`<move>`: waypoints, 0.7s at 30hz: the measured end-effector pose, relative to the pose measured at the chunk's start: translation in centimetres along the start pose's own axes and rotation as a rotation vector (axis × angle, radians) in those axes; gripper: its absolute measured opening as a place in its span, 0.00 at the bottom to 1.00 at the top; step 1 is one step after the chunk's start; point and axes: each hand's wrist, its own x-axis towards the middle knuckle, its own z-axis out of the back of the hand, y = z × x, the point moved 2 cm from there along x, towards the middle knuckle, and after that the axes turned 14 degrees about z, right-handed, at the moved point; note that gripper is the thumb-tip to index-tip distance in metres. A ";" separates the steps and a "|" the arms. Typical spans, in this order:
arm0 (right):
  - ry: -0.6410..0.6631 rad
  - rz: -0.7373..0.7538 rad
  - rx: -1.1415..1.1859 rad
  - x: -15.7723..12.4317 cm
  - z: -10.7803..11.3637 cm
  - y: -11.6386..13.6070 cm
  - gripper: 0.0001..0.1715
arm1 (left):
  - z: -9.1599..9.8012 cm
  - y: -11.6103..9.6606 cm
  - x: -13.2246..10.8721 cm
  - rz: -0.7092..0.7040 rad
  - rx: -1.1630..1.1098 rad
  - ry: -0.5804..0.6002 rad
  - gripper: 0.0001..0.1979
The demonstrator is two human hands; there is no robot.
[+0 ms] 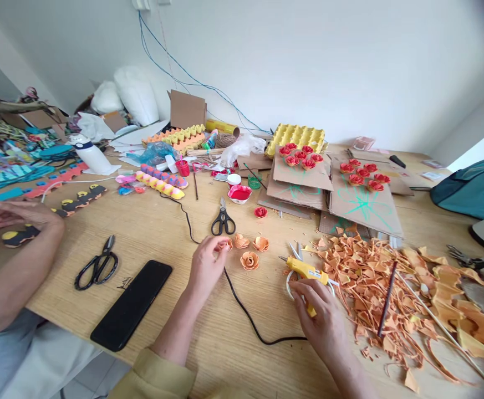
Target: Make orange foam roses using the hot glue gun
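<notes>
My left hand [209,265] is closed, its fingertips pinching a small orange flower [225,244] that is partly hidden by the fingers. Just to the right, three more orange carton flowers lie on the table, among them a rose-shaped one [250,260]. My right hand [322,316] is wrapped round the handle of a yellow glue gun [306,270], whose nozzle points left. Under the glue gun is a pair of scissors with pale handles [290,285], partly covered. A black cord [245,315] runs across the table between my hands.
Orange carton scraps [358,271] are heaped at the right. Black scissors [223,219], a dish of red paint [239,193] and a phone [131,305] lie on the table. Red flowers [362,173] sit on cardboard sheets. Another person's arm [29,249] rests at the left.
</notes>
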 end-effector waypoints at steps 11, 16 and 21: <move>-0.004 0.027 -0.011 -0.1 0.2 0.0 0.10 | -0.8 -0.9 2.7 -0.171 0.271 0.139 0.13; -0.015 0.023 0.018 0.1 0.3 0.2 0.10 | -2.7 -1.6 3.6 -0.244 0.473 0.240 0.09; -0.003 0.023 0.038 0.1 0.3 0.3 0.10 | -3.3 -1.4 3.8 -0.256 0.449 0.235 0.05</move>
